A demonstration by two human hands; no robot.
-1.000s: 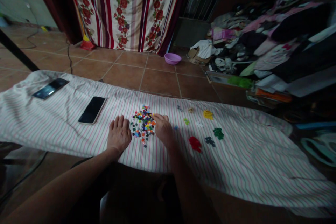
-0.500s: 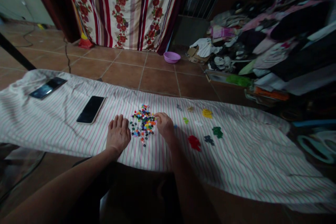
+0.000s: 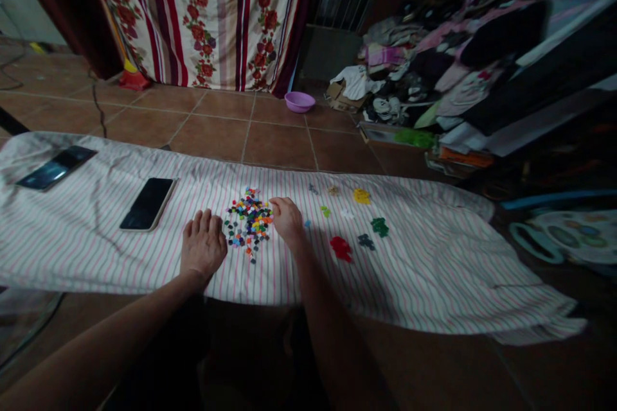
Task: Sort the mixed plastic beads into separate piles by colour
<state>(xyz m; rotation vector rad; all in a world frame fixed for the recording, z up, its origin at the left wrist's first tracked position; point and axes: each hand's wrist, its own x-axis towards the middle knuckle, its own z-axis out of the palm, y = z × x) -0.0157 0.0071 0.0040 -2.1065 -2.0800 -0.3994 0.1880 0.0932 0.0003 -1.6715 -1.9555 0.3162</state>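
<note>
A loose pile of small mixed-colour pieces (image 3: pixel 250 218) lies on the striped cloth (image 3: pixel 434 257). Flat on the cloth at the pile's left side rests my left hand (image 3: pixel 204 243), fingers extended. At the pile's right edge, my right hand (image 3: pixel 286 218) has its thumb and fingertips pinched together; whatever is between them is too small to make out. Right of it are single-colour groups: red pieces (image 3: pixel 341 248), dark green pieces (image 3: pixel 380 227), dark grey pieces (image 3: pixel 366 242), yellow pieces (image 3: pixel 361 196), lime pieces (image 3: pixel 325 211), white pieces (image 3: pixel 347 213) and tan pieces (image 3: pixel 333 191).
A phone (image 3: pixel 148 204) and another dark-screened device (image 3: pixel 58 167) lie on the cloth at left. Beyond the cloth are a purple basin (image 3: pixel 299 101), a floral curtain (image 3: pixel 222 19) and a heap of clothes (image 3: pixel 434 58).
The whole view has shifted, so the cloth and pieces appear further left. My right hand stays at the pile's right edge, and my left hand remains flat beside it.
</note>
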